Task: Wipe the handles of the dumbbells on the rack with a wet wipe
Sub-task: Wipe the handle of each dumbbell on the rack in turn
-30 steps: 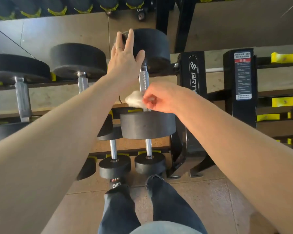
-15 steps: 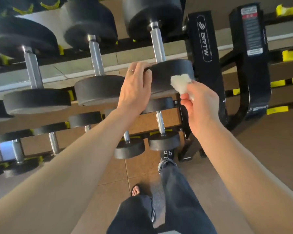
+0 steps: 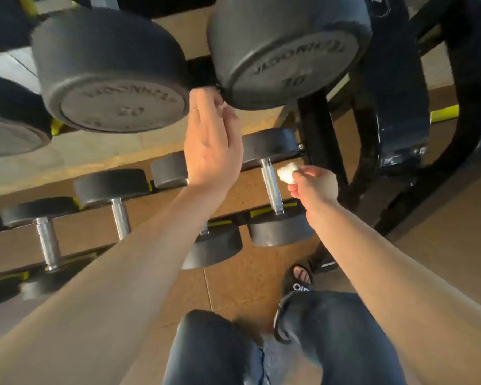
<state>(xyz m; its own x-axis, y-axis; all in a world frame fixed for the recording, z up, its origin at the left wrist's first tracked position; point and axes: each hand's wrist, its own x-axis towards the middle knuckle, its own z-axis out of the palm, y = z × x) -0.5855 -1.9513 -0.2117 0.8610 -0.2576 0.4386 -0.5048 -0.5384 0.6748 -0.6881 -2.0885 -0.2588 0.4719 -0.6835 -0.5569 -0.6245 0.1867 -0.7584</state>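
While your right hand (image 3: 313, 187) pinches one crumpled white wet wipe (image 3: 287, 172) beside a steel dumbbell handle (image 3: 272, 187) on the lower black rack (image 3: 314, 126), your left hand (image 3: 211, 151), fingers relaxed, touches one of two big black dumbbell heads (image 3: 283, 48).

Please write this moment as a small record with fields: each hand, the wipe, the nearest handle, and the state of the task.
left hand: left hand raised, fingertips reaching between two large dumbbell heads on the upper tier; whether it grips anything cannot be told
right hand: right hand pinches the wet wipe
wipe: white, crumpled, just right of a steel handle on the lower tier; contact not clear
handle: steel, between two black heads
task state: this handle is about to be wiped or is just being wiped
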